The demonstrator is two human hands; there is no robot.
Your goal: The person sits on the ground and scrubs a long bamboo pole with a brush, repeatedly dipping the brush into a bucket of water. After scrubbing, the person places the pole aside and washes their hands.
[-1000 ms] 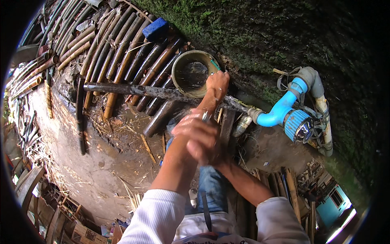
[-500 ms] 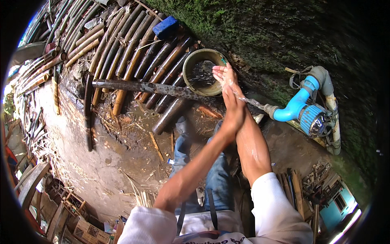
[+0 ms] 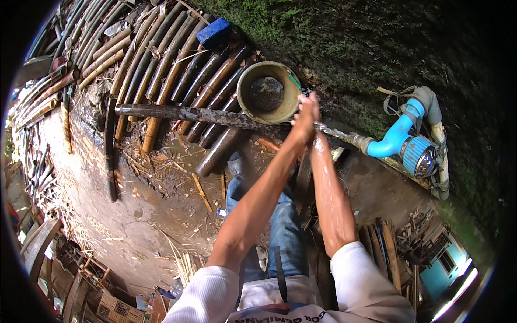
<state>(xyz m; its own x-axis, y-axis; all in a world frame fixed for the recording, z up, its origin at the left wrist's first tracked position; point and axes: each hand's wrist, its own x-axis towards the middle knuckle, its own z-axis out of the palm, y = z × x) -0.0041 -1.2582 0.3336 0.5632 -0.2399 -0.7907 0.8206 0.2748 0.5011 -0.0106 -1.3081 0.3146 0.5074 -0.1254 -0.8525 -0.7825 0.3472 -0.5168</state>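
Observation:
My left hand (image 3: 304, 128) is closed around my right hand (image 3: 314, 112), and both are wet. A stream of water (image 3: 333, 131) runs onto them from the blue pipe elbow (image 3: 385, 144) on the right. Wet streaks shine along my right forearm. The hands meet beside the lower right rim of a round, dull yellow-green bucket (image 3: 248, 110). Dark water or a wet bottom shows inside it. The right fingers are partly hidden by the left hand. A short green strip (image 3: 294, 81) lies on the bucket's rim.
Bamboo poles (image 3: 167, 64) lie in rows at the upper left, with a blue block-like container (image 3: 214, 32) on them. A long dark pole (image 3: 177, 112) crosses below. The mossy wall (image 3: 344, 48) rises behind the bucket. Wood scraps (image 3: 202, 192) litter the wet ground.
My right hand's outstretched fingers have drawn in, and the left hand has slid up from the wrist onto it. Both hands are now beside the bucket's rim rather than over its opening.

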